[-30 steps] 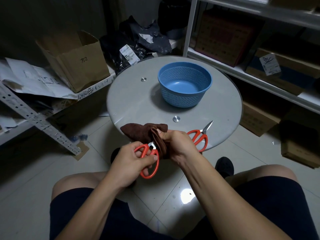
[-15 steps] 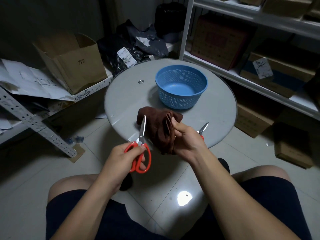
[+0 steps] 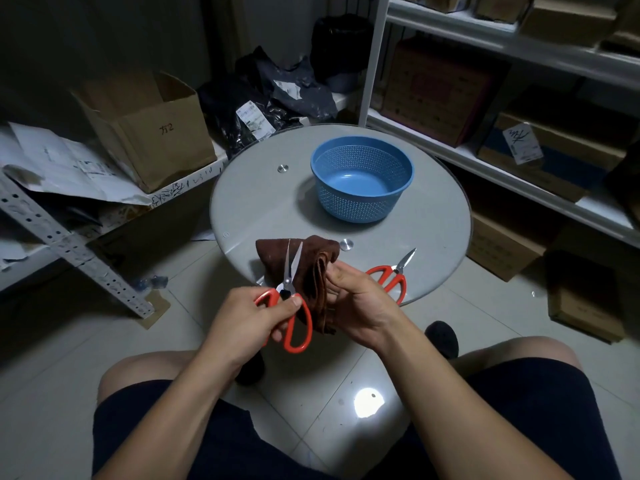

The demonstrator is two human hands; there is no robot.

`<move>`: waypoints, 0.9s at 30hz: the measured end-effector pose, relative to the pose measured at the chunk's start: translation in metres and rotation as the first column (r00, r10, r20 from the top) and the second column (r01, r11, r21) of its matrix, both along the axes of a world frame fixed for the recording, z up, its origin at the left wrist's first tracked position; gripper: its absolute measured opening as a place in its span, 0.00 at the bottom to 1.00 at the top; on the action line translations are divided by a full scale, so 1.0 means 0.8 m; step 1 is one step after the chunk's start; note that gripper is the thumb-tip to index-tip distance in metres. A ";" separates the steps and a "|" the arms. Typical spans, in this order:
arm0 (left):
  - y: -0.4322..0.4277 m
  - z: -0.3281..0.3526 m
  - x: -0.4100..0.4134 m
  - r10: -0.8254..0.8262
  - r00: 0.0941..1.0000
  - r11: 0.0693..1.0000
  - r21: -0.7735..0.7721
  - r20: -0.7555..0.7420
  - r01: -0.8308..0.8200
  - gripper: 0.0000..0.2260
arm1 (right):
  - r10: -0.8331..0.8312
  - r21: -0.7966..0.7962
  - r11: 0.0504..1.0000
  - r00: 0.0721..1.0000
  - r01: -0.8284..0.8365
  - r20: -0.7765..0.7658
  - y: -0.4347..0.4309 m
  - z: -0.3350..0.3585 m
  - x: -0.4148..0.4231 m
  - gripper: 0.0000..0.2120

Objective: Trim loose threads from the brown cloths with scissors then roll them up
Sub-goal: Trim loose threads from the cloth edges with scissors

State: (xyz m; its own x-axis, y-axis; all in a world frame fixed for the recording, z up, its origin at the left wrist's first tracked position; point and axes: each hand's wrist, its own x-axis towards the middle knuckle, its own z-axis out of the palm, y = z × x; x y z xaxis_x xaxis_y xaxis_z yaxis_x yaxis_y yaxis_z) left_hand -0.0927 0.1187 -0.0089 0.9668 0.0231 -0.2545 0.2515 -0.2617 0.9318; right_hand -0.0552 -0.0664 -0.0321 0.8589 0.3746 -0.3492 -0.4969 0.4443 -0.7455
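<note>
A folded brown cloth [image 3: 313,268] hangs over the near edge of the round glass table [image 3: 433,237]. My right hand [image 3: 356,303] pinches its folded layers from the right side. My left hand [image 3: 252,317] grips red-handled scissors [image 3: 292,306], whose blades point up and away in front of the cloth's left part, slightly parted. A second pair of red-handled scissors [image 3: 394,277] lies on the table just right of my right hand.
A blue perforated basket [image 3: 362,183] stands on the table behind the cloth. Metal shelving with cardboard boxes [image 3: 519,140] runs along the right. An open cardboard box [image 3: 149,133] and papers sit on a low shelf at the left. My knees are below the table edge.
My left hand turned the scissors from pointing into the cloth to blades upward. My right hand keeps its hold on the cloth, which now hangs more over the edge.
</note>
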 end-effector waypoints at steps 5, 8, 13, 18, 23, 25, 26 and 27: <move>-0.003 0.009 0.002 -0.044 0.996 0.999 -0.018 -0.076 0.043 0.11 | 0.122 -0.058 0.991 0.989 -0.118 0.079 0.008 0.003 0.001 0.18; -0.008 0.013 0.002 -0.103 0.989 0.995 -0.026 -0.105 0.101 0.07 | 0.115 -0.147 0.984 0.989 -0.101 0.095 0.015 0.007 0.002 0.13; -0.006 0.015 0.003 -0.144 0.980 0.988 0.034 -0.134 0.150 0.14 | -0.023 -0.251 0.968 1.000 0.027 0.018 0.015 0.012 0.020 0.05; 0.009 0.009 -0.006 -0.122 0.971 0.992 -0.008 -0.206 0.123 0.14 | -0.246 -0.051 0.969 0.953 0.241 -0.178 -0.025 0.011 0.057 0.14; 0.005 0.004 0.004 -0.040 0.980 0.996 -0.084 -0.197 0.024 0.12 | 0.072 -0.015 0.997 0.997 -0.072 -0.018 -0.020 0.013 0.028 0.21; -0.003 0.003 0.008 -0.035 0.984 0.995 -0.103 -0.172 0.017 0.15 | 0.113 -0.016 0.994 0.994 -0.112 0.003 -0.004 0.006 0.019 0.19; -0.007 0.002 0.009 -0.037 0.986 0.995 -0.102 -0.161 0.021 0.15 | 0.119 -0.043 0.992 0.993 -0.118 0.007 0.003 0.005 0.016 0.15; -0.011 0.002 0.010 -0.045 0.987 0.995 -0.096 -0.155 0.030 0.12 | 0.123 -0.076 0.990 0.992 -0.121 0.016 0.010 0.008 0.013 0.10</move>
State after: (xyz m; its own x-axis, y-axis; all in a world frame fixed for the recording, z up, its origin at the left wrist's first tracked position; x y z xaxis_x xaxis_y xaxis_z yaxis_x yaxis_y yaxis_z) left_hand -0.0851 0.1100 -0.0070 0.9143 -0.0433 -0.4026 0.3884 -0.1875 0.9022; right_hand -0.0449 -0.0587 -0.0260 0.8156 0.4507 -0.3629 -0.5283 0.3241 -0.7847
